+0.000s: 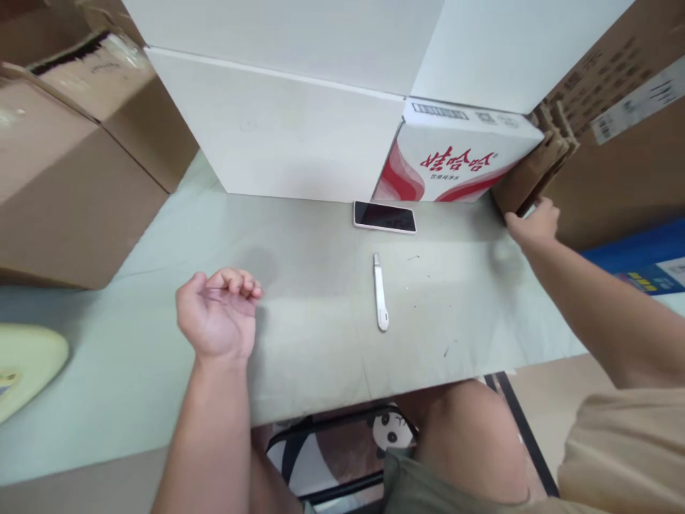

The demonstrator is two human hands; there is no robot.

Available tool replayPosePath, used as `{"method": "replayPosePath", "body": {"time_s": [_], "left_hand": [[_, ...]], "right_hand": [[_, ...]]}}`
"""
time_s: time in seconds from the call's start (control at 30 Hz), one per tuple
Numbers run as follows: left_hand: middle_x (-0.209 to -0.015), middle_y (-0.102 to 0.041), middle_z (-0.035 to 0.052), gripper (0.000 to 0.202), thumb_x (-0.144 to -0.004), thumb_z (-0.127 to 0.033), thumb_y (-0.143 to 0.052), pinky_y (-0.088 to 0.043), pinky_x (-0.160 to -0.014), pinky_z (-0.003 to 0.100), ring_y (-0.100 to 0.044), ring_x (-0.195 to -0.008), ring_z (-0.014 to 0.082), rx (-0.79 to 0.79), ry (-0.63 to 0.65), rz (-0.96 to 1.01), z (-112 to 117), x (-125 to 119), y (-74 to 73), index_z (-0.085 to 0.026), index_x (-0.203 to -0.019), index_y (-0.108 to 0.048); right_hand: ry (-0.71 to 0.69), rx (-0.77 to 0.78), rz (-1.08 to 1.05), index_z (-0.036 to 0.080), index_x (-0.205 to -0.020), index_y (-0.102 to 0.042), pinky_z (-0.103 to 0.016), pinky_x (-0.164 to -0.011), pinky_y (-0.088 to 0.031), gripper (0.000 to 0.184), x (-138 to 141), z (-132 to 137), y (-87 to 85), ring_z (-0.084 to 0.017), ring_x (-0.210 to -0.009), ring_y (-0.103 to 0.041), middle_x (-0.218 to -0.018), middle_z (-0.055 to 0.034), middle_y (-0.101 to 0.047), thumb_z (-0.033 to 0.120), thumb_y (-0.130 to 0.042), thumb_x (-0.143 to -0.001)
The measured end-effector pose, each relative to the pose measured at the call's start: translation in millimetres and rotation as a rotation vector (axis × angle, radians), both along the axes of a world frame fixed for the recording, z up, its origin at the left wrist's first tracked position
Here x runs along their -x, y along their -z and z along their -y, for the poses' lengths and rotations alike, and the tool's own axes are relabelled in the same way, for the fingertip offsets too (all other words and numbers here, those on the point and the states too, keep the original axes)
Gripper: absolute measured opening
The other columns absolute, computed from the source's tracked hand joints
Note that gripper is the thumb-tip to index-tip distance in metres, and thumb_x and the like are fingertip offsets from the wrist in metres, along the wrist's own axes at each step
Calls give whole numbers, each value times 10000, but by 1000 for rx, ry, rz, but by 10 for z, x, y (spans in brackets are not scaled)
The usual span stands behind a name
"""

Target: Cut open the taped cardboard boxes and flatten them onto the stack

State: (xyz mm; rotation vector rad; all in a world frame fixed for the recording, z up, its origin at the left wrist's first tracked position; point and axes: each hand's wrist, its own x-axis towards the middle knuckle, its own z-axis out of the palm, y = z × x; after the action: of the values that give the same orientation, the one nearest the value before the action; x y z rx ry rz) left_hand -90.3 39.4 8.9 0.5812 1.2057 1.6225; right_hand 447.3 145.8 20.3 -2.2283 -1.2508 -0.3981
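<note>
My left hand [222, 314] rests palm up over the left part of the table, its fingers loosely curled and apart, with nothing in it. At the far right, my right hand [536, 221] reaches down beside the brown cardboard box [535, 160]. Its fingers are bent in and partly hidden; a small pale patch shows between thumb and forefinger, too small to name. Between the hands lies a slim white tool [379, 293] with a greyish narrow tip and a rounded end. Behind it a phone [384, 216] with a dark screen lies flat.
White boxes [289, 128] and a red-and-white printed carton [444, 168] line the back of the table [315, 335]. Brown cartons [69, 193] stand at left, above a pale yellow-green rounded object [26, 364]. A blue package [650, 260] lies at right. A panda-patterned bag [342, 450] is below.
</note>
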Motion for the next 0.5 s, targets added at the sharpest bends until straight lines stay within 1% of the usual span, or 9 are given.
{"method": "replayPosePath", "body": {"time_s": [0.07, 0.13, 0.2, 0.27, 0.33, 0.37, 0.43, 0.5], "left_hand": [[-619, -389, 36, 456, -659, -592, -653, -430, -575, 282, -442, -633, 165, -21, 4, 18, 29, 39, -6, -219, -475, -467], [-622, -392, 30, 453, -677, -588, -641, -438, -579, 273, -444, -625, 155, -38, 3, 46, 71, 95, -11, -216, -487, -467], [-626, -405, 27, 440, -693, -577, -627, -444, -581, 262, -452, -620, 146, -52, -11, 76, 122, 167, -17, -211, -499, -478], [-625, -420, 23, 394, -698, -533, -621, -448, -583, 252, -466, -616, 142, -68, -34, 103, 177, 253, -24, -208, -519, -489], [-620, -434, 16, 300, -668, -446, -635, -448, -584, 247, -484, -611, 139, -90, -50, 115, 232, 344, -34, -206, -542, -505], [-618, -449, 13, 241, -635, -390, -642, -444, -582, 243, -492, -607, 136, -99, -54, 113, 258, 389, -39, -204, -548, -516], [-611, -482, 10, 152, -575, -305, -639, -429, -576, 237, -498, -591, 128, -106, -59, 103, 303, 473, -52, -200, -545, -534], [-608, -509, 9, 122, -561, -278, -629, -416, -570, 234, -489, -572, 120, -99, -67, 106, 340, 546, -69, -199, -541, -539]], "right_hand": [[-21, -9, -40, 150, -1220, -577, -514, -1050, -474, 530, 202, 80, -119, -355, -1162, -599, -1188, -240, -541, 29, -759, -738], [-115, -15, -65, 165, -1239, -562, -498, -1134, -443, 485, 468, 123, -240, -345, -1252, -581, -1266, -243, -532, 46, -689, -786], [-243, -13, -78, 185, -1194, -576, -473, -1130, -463, 422, 800, 122, -340, -318, -1225, -598, -1257, -214, -554, 66, -648, -796], [-377, -8, -88, 207, -1144, -601, -457, -1065, -518, 376, 1207, 89, -402, -296, -1154, -629, -1225, -176, -583, 101, -641, -785], [-566, -7, -87, 225, -1118, -630, -462, -1000, -562, 348, 1696, 43, -423, -289, -1110, -654, -1208, -145, -613, 142, -634, -780], [-696, -8, -82, 228, -1113, -644, -474, -978, -577, 336, 1974, 23, -419, -295, -1101, -663, -1202, -141, -630, 158, -624, -785], [-974, -17, -61, 229, -1117, -664, -502, -984, -585, 324, 2593, 1, -395, -306, -1100, -676, -1196, -144, -665, 180, -596, -804], [-1227, 17, -81, 236, -1159, -668, -488, -951, -607, 351, 3285, 23, -364, -289, -1054, -696, -1250, -141, -681, 187, -575, -823]]}}
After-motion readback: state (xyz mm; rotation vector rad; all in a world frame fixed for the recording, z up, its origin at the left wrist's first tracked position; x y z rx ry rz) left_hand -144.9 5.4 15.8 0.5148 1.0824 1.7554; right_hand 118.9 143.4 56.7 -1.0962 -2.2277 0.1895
